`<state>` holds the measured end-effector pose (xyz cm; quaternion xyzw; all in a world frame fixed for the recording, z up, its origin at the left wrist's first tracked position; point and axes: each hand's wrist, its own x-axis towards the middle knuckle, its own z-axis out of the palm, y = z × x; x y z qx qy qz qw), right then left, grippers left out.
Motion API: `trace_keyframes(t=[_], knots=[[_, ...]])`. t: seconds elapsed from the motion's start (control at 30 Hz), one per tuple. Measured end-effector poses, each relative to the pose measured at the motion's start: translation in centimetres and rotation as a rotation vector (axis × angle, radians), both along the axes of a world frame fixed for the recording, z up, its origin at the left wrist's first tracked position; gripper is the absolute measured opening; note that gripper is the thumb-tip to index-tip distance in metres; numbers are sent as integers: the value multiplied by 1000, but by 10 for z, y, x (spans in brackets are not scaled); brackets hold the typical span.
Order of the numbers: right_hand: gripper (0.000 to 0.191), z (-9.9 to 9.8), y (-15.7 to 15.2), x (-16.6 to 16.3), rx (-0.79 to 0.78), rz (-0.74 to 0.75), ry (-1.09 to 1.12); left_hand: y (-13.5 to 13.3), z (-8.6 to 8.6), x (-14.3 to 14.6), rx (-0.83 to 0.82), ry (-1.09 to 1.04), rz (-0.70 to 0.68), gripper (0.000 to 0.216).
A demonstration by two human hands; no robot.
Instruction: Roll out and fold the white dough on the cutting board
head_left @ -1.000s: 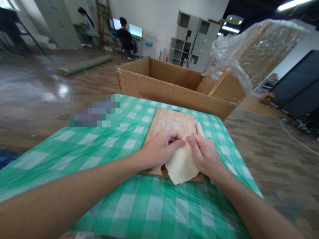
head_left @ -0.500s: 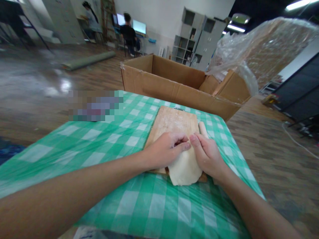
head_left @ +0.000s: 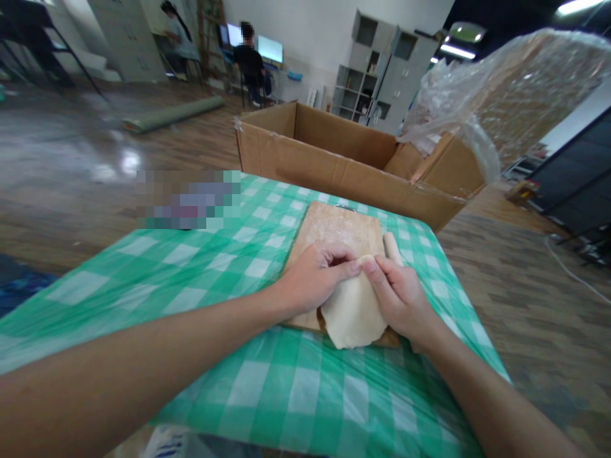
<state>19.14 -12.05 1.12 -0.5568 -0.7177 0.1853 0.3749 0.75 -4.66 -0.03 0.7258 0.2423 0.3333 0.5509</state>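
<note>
A pale, flattened sheet of dough [head_left: 356, 312] hangs from my two hands, its lower edge drooping over the near end of a wooden cutting board [head_left: 334, 226]. My left hand [head_left: 322, 273] pinches the top edge of the dough between thumb and fingers. Close beside it, my right hand [head_left: 398, 289] grips the same edge, thumb on top. Flour dusts the far part of the board. Along the board's right side lies a rolling pin [head_left: 392, 248], partly hidden behind my right hand.
A green-and-white checked cloth [head_left: 229, 254] covers the table. Beyond its far edge stands a large open cardboard box [head_left: 334, 152] with plastic wrap [head_left: 458, 114] at its right. A blurred-out object [head_left: 191, 200] lies at the table's far left. Two people sit in the background.
My left fingers have shifted slightly along the dough's top edge, and more of that edge shows between my hands. The dough's lower edge sits slightly higher in view.
</note>
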Motion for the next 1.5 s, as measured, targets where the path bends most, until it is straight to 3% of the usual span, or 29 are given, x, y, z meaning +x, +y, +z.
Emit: trace_keyframes(t=[0.13,0.27,0.43,0.6,0.8,0.9,1.03,1.27,1.4,1.5], knots=[[44,4,-2,-2,44,-8,-16,0,2,-2,-9,8,-40,33],[47,7,-3,-3,20,28,29,-1,4,-3,85,-8,-93,36],[47,3,-5,-1,-71,29,183,-1,5,-3,145,17,-22,35],[48,4,-5,0,-19,29,-9,1,6,-5,94,28,46,32],[47,9,-7,-2,41,49,-74,6,6,-7,-12,-1,-111,36],[47,7,-7,-1,4,49,-5,6,7,-7,18,22,-179,40],[42,6,-6,-1,-33,76,65,2,8,-7,86,54,-181,44],[45,8,-6,-2,46,35,78,0,10,-7,96,44,-158,47],[47,3,-5,-2,-63,28,260,2,8,-7,86,40,-123,47],[48,1,-3,0,-143,44,280,5,7,-7,70,5,-86,45]])
